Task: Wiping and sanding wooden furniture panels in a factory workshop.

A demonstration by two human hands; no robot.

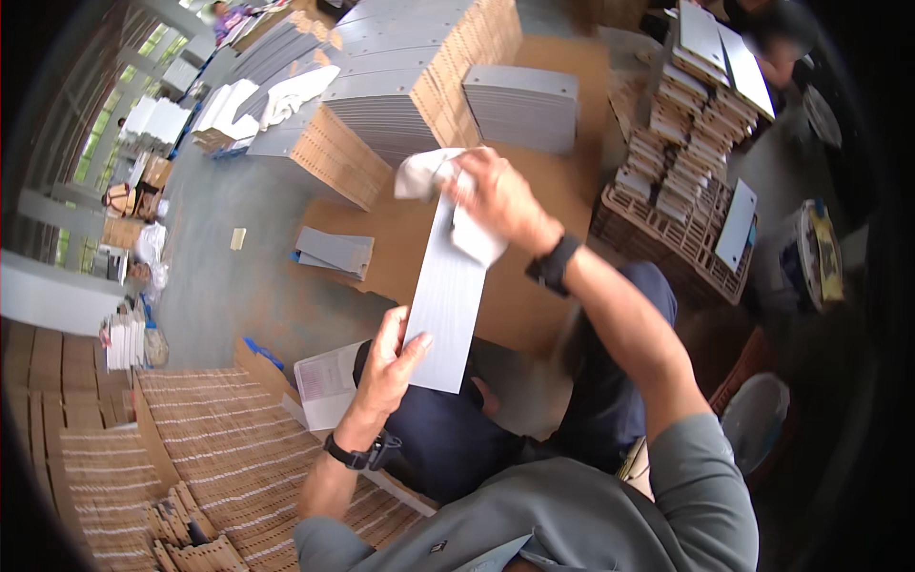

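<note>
A long, narrow grey board (446, 315) tilts upward in front of me above my lap. My left hand (386, 367) grips its near left edge, thumb on the face and fingers behind. Over the board's far end, my right hand (505, 198) is closed on a white cloth (426, 175), which drapes over both sides of the board. That hand is slightly blurred. Part of the cloth hangs down over the board's right edge. The board's far end is hidden beneath the cloth and hand.
Tall stacks of grey boards (381, 95) stand ahead on brown cardboard (519, 296), beside a smaller stack (524, 107). A few boards (335, 251) lie left of centre. Piled panels on a brown pallet (667, 224) rise at right. Rows of board edges (219, 429) fill the lower left.
</note>
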